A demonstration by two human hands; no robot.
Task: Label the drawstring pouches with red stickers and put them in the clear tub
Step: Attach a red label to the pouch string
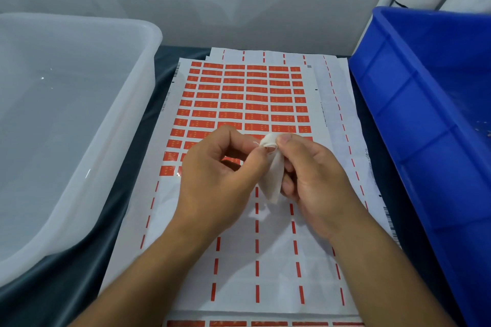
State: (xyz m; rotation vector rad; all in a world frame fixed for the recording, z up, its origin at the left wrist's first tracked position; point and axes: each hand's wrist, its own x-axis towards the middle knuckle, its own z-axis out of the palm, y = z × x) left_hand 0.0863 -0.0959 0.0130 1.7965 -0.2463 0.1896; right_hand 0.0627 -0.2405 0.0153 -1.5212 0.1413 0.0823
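A small cream drawstring pouch hangs between both hands above the sticker sheet, whose upper half carries rows of red stickers. My right hand pinches the pouch's gathered top between thumb and forefinger. My left hand pinches the thin string at the pouch's mouth. The clear tub stands at the left; no pouch shows inside it.
A blue bin stands at the right, its contents mostly out of sight. More peeled sheets with red dashes lie under and behind the top sheet. A dark cloth covers the table. A grey wall rises behind.
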